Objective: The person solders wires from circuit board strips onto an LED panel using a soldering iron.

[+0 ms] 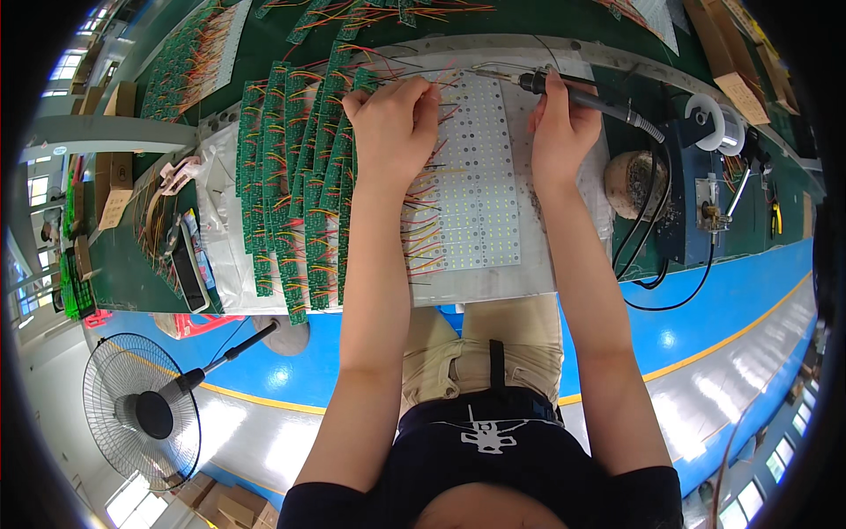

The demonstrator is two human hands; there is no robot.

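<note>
My right hand (564,137) is closed around the dark handle of a soldering iron (602,101). Its thin metal tip points left, over the far edge of a white LED panel (480,189). Close to that tip, my left hand (397,128) is pinched shut at the panel's far left corner, where a thin wire shows by the fingertips. Red and yellow wires stick out along the panel's left edge. Left of the panel, and partly under my left forearm, lie rows of green circuit boards (273,176) with wires attached.
A solder spool (728,130) stands at the right on a blue feeder unit (683,198), with black cables looping beside it. Nearby are a round stone-like holder (630,183) and yellow-handled pliers (775,219). A phone (189,264) lies left; a fan (154,413) stands below the table.
</note>
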